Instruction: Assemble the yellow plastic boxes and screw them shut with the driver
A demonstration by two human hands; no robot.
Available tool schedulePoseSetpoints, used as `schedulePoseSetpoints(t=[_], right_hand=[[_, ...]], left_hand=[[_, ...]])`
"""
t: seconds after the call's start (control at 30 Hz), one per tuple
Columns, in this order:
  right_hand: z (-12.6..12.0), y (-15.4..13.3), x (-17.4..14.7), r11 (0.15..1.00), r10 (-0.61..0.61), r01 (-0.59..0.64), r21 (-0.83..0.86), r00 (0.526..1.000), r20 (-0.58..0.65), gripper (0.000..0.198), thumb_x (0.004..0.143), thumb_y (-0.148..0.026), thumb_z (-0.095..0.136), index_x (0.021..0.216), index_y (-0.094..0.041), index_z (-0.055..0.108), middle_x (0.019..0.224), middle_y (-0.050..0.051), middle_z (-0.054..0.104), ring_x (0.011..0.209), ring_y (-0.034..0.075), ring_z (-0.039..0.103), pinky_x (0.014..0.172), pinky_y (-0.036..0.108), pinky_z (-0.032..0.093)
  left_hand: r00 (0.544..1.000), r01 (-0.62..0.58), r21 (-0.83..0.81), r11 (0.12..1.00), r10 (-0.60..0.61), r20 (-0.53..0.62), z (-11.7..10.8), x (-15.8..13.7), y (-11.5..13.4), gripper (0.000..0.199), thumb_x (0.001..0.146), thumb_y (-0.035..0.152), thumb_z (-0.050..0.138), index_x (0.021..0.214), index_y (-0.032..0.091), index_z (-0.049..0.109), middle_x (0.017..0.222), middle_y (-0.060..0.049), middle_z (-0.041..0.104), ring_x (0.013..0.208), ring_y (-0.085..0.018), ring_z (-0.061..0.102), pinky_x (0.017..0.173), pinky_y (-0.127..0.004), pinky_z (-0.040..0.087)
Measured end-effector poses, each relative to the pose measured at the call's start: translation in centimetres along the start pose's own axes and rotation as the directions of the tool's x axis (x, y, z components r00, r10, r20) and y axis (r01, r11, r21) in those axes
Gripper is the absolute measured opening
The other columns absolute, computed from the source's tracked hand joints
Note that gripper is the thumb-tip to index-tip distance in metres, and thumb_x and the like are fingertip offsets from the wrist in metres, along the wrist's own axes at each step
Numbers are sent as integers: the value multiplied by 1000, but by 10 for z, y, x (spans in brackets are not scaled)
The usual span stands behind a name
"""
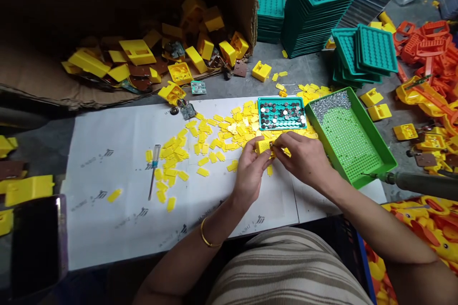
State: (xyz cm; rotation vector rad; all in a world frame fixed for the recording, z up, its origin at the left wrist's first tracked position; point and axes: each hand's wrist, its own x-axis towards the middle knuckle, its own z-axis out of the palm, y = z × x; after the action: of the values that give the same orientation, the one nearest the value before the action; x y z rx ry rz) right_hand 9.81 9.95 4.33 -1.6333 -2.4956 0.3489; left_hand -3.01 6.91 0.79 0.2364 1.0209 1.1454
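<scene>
My left hand (249, 171) is closed around a small yellow plastic housing (264, 145) with a grid of small holes on its face. The fingers of my right hand (304, 156) are pinched together at the housing's right end. Something small and dark shows at those fingertips, too hidden to name. Just beyond my hands lies a teal tray (281, 127) of button cells, some dark and some shiny. Loose yellow battery covers (241, 128) are scattered around it on the white board (107, 152).
A green basket (372, 140) with small metal screws stands right, beside an electric screwdriver (411, 181). A screwdriver (153, 171) lies left. Behind are a cardboard box (246, 5) of yellow housings and stacked teal trays (315, 14). Orange parts (429, 47) and a dark phone-like device (36, 243) flank the board.
</scene>
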Motion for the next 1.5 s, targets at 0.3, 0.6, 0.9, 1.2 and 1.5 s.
schedulePoseSetpoints(t=[0.3, 0.6, 0.9, 1.2, 1.5], right_hand=[[7, -1, -3, 1000, 15, -15, -2, 999, -45, 15, 88, -27, 53, 81, -18, 62, 79, 3, 70, 65, 15, 62, 51, 26, 21], [3, 9, -7, 999, -49, 48, 15, 997, 60, 18, 92, -27, 52, 86, -19, 67, 82, 3, 70, 68, 15, 62, 51, 27, 22], [-9, 21, -10, 730, 108, -127, 671, 992, 69, 10, 79, -19, 64, 86, -18, 58, 85, 1, 62, 68, 12, 61, 60, 25, 48], [7, 29, -21, 339, 136, -241, 909, 969, 206, 30, 81, -37, 68, 104, -18, 63, 107, 8, 61, 79, 14, 62, 66, 28, 56], [20, 24, -60, 658, 97, -62, 750, 995, -3, 41, 80, -23, 66, 120, -22, 54, 114, 9, 58, 80, 15, 62, 67, 30, 57]], left_hand=[[981, -192, 132, 972, 192, 17, -4, 3, -11, 33, 74, 21, 68, 104, 22, 54, 90, 2, 58, 79, -11, 56, 77, -26, 47], [971, -240, 255, 937, 234, 56, -7, 3, -13, 32, 76, 20, 67, 106, 22, 56, 94, 0, 60, 83, -13, 57, 75, -24, 45], [964, -177, 203, 963, 128, 234, -7, -7, -9, 31, 80, 22, 65, 110, 22, 55, 93, -1, 65, 85, -12, 60, 81, -26, 48], [968, 130, -96, 987, -105, 228, -1, -5, -2, 28, 76, 20, 67, 103, 18, 58, 108, -6, 67, 103, -22, 65, 98, -43, 47], [979, 154, -79, 985, -142, 144, 5, -27, -20, 35, 74, 17, 69, 104, 20, 51, 103, -3, 67, 96, -17, 66, 91, -35, 49]])
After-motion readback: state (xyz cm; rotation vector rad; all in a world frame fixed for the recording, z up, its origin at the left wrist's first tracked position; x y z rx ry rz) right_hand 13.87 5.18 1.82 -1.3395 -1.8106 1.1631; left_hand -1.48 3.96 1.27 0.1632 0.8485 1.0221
